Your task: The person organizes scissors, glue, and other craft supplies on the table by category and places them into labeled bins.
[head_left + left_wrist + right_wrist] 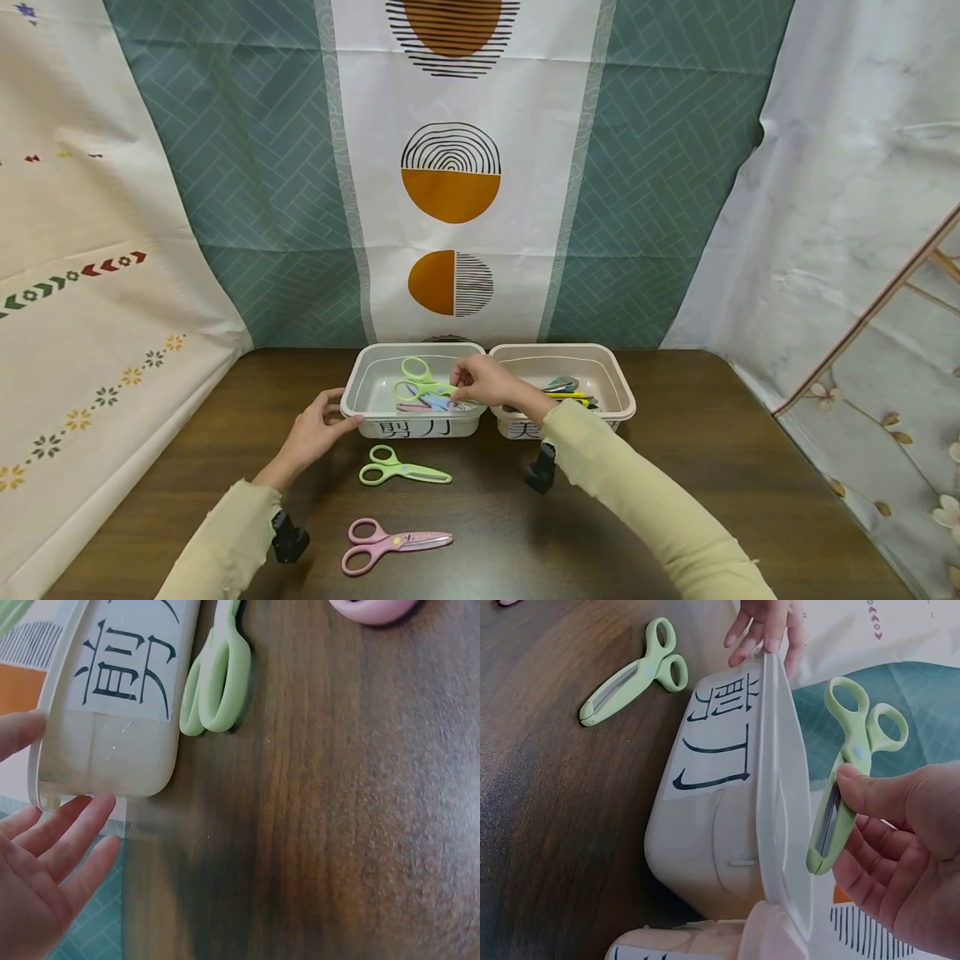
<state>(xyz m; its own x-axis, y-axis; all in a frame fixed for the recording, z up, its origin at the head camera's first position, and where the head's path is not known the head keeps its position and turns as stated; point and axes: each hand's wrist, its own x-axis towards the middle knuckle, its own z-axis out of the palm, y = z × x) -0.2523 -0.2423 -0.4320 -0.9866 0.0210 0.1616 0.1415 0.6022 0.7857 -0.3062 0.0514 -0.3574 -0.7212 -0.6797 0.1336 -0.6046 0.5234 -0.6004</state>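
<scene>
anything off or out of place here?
Nothing damaged or spilled. Two scissors lie loose on the table outside the bins: a green pair and a pink pair. The right hand holds green scissors over the left bin; the left hand touches its corner.

"剪刀" on left bin's label (408, 428)

Perhaps a staged room: hung cloths (450, 167), wooden table (675, 467)
</scene>
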